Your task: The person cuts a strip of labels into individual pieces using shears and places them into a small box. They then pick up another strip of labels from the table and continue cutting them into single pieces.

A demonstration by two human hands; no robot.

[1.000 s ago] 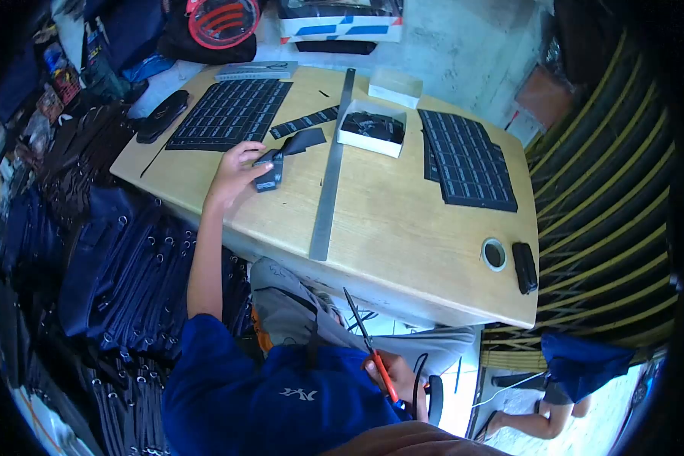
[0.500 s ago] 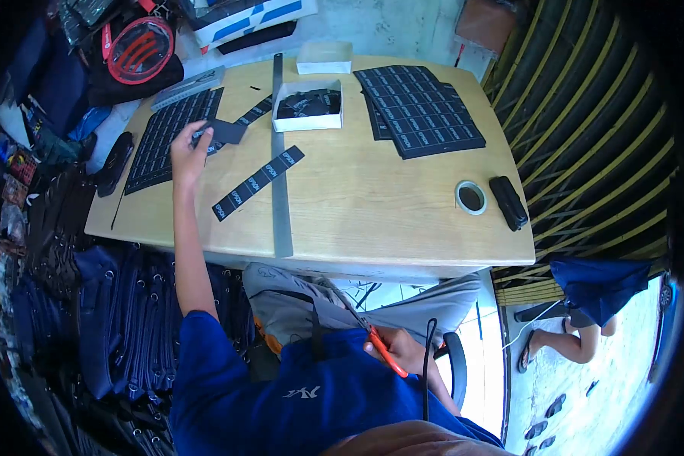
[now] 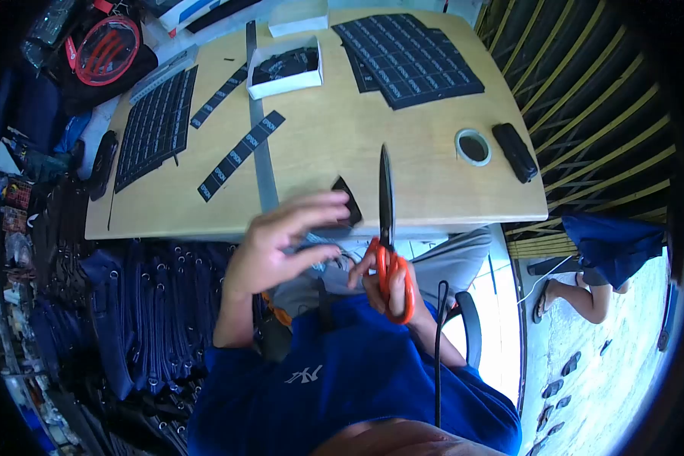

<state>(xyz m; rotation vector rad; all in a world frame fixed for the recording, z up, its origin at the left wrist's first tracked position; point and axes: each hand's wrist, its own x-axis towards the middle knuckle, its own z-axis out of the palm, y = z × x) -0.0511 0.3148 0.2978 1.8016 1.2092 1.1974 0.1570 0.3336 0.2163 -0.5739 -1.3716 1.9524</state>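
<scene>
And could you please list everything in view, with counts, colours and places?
Table: one, pale wood, centre
Printed sheets: two groups, black, table's left and right
Strips: two, black, centre-left
Ruler: one, grey, partly under one strip
Boxes: two, white, table's far side
Small pieces: several, black, in nearer box
Roll: one, pale, table's right
Cases: two, black, table's side edges
Scissors: one, orange-handled, centre
Blurred piece: one, black, left of scissors
Round item: one, red, upper left
Strapped goods: many, navy, lower left
Gate: one, yellow-black, right
Other person: one, navy clothing, right
Footwear: several, dark, lower right
Shirt: one, blue, bottom
Left hand: one, bare, centre
Right hand: one, bare, on scissors
</scene>
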